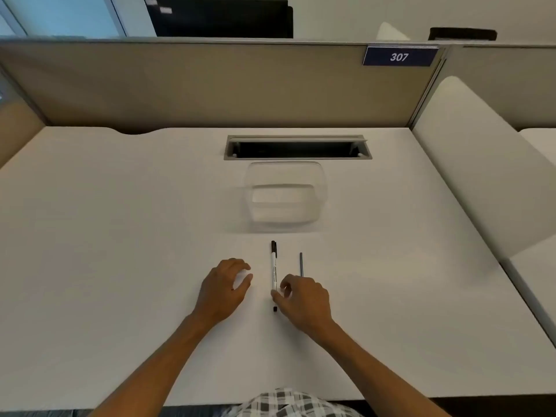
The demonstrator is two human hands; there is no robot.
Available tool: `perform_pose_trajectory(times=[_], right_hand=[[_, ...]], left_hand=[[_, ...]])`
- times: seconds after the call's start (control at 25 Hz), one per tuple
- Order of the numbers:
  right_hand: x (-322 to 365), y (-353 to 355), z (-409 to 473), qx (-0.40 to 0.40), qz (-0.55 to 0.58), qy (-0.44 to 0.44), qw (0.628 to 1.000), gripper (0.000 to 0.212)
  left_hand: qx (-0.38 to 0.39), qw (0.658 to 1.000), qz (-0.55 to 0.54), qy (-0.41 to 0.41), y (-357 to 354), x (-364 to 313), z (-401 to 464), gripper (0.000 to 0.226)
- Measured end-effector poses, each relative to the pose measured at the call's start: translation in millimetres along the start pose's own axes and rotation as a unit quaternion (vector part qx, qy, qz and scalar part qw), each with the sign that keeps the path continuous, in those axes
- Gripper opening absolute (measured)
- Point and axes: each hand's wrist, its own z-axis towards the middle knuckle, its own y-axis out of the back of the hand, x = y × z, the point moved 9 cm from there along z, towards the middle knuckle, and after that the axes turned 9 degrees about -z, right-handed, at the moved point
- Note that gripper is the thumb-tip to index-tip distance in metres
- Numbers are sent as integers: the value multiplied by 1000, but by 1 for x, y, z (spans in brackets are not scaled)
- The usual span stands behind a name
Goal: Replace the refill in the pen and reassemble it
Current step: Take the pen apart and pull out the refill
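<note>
I am seeing the pen (pixel 273 267) lying on the white desk (pixel 120 236) just below the middle of the view, its long axis pointing from 6 toward 12 o'clock, black cap at the 12 o'clock end and a small black tip at the 6 o'clock end. The right hand (pixel 304 299) is sitting at the pen's 4 o'clock side, thumb and forefinger curling in and pinching the white barrel near its lower end; the other fingers are bending loosely above the desk. At the pen's 3 o'clock, just beside it and lying parallel, the thin grey refill (pixel 301 264) is resting on the desk, its lower end disappearing behind the right hand's knuckles; I cannot tell whether the hand is touching it. The left hand (pixel 224 288) is lying at the pen's 9 o'clock, near but apart from it, fingers loosely curled and holding nothing, fingertips resting on the desk. At 12 o'clock from the pen, a clear plastic container (pixel 284 195) is standing on the desk, and beyond it a grey cable slot (pixel 298 147) is sitting open in the desktop. A beige partition (pixel 195 85) is rising behind, carrying a blue sign reading 307 (pixel 399 56) toward 1 o'clock.
</note>
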Motion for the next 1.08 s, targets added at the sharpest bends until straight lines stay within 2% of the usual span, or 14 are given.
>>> perform_pose_trajectory(times=[0.4,0.56,0.76,0.96,1.08], right_hand=[[2,-4,-1,-23,-30,-34,999,30],[-4,13,-2,-63,-10,-48,997,32],[-11,35,-7,-100,86,-42,990,32],[-18,43,-6,-112,182,-34,976,32],[-26,45,-4,-111,222,-41,968,31]], left_hand=[[-19,1000,6,-10,-1,-8,-5,43],[-4,997,34,-68,-8,-29,-2,40],[31,982,65,-177,-24,-65,7,39],[25,977,58,-202,-23,-81,18,23],[22,981,38,-191,-18,-87,22,29]])
